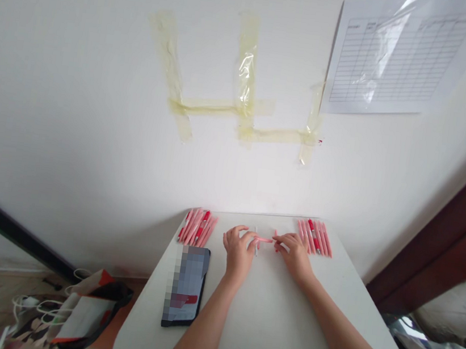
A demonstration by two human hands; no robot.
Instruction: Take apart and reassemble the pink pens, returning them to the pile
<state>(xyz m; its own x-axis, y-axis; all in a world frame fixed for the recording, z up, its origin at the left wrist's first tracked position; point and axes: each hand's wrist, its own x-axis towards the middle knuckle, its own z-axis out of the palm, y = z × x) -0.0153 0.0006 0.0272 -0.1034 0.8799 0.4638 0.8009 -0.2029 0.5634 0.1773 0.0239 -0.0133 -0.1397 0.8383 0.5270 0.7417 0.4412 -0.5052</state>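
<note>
Above the white table (269, 322), a slim pink pen part (265, 240) lies crosswise between my hands. My left hand (240, 250) pinches its left end between thumb and forefinger, the other fingers curled loosely. The fingertips of my right hand (294, 255) are closed at its right end, partly hiding it. A thin whitish stick-like piece (256, 251) lies beside my left fingertips. Close to the right fingertips, a small red-pink piece (275, 233) is partly covered. Pink pens (198, 227) lie grouped on the left, and more pink pens (314, 238) lie side by side on the right.
A phone (186, 286) rests near the table's left edge. The white wall (106, 123) behind carries yellowed tape (211, 107) and a printed sheet (398, 59). Bags and cables (85, 315) are on the floor at left; dark red wood (433, 247) stands at right.
</note>
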